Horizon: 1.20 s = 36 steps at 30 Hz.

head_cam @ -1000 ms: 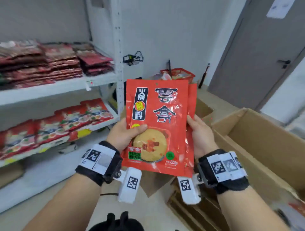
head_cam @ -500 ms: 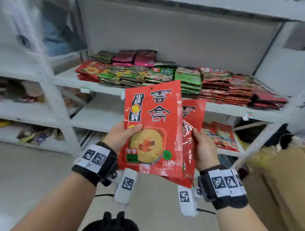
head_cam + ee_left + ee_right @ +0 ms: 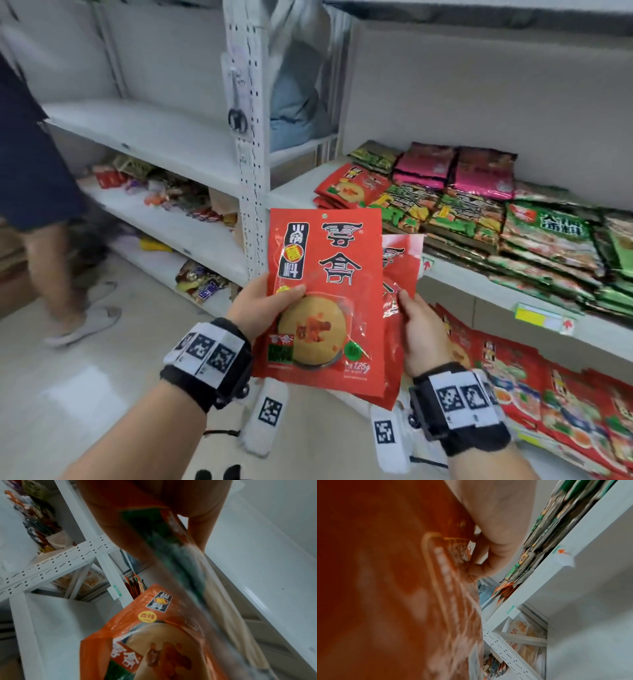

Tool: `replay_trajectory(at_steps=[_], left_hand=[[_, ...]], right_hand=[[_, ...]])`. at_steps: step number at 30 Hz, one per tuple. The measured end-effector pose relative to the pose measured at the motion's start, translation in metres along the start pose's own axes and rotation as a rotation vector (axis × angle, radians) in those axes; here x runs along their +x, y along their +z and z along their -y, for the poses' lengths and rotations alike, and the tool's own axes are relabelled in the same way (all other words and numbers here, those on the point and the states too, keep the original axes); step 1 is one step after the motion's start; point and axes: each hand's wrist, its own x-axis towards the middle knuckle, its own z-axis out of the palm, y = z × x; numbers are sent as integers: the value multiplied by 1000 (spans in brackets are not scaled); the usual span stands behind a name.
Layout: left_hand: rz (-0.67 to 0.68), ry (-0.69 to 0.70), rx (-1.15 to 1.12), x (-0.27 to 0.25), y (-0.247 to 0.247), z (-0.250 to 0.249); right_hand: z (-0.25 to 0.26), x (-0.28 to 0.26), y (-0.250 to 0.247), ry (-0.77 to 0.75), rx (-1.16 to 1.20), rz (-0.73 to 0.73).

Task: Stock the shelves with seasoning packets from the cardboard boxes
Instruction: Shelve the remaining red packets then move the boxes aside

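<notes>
I hold a fan of red seasoning packets (image 3: 325, 294) upright at chest height. My left hand (image 3: 263, 305) grips the front packet, thumb across its face. My right hand (image 3: 419, 329) holds the packets behind (image 3: 400, 274), which stick out to the right. In the left wrist view the front packet (image 3: 150, 635) runs blurred past my fingers (image 3: 199, 531). The right wrist view shows a packet's red back (image 3: 393, 588) and my curled fingers (image 3: 481, 563) against it. Ahead on the right, the white shelf (image 3: 479, 277) carries stacks of red packets (image 3: 352, 186), green ones and pink ones.
A perforated white upright (image 3: 250, 164) stands just behind the packets. Scissors (image 3: 237, 113) hang on it. A lower shelf (image 3: 555, 404) at the right holds red packets. The left shelf unit (image 3: 154, 137) has mixed snacks below. A person's legs (image 3: 51, 240) stand at far left.
My view has swung left from the cardboard box to the shelves. The back packets have slid out to the right of the front one. Both hands keep their hold.
</notes>
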Motion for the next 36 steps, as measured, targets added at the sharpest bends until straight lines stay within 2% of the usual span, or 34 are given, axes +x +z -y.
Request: replay_trajectory(at_steps=[8,11,15,18,22,25,29,31,36], left_hand=[[-80,18,55,133,-20,-30],[-125,27,47,171,-33,-29],[-117,89,37,239,-44,-40],[-89,119,29,302,-49,-49],[42,66,62,376,-48,-56],[135,48,67,422,-42,-56],[208,3,125,462,-26,-47],[271,-17,153,472,-13,-46],[462,-46,259,483,19,-52]], right_hand=[[66,160,67,15,28,6],[90,209,94,16,33,-46],[112,270,124,29,79,-123],[117,310,138,19,-109,-191],[111,358,140,49,-464,-250],[108,378,144,53,-622,-312],[96,385,151,-78,-612,-513],[93,384,155,-98,-649,-514],[108,375,162,29,-517,-460]])
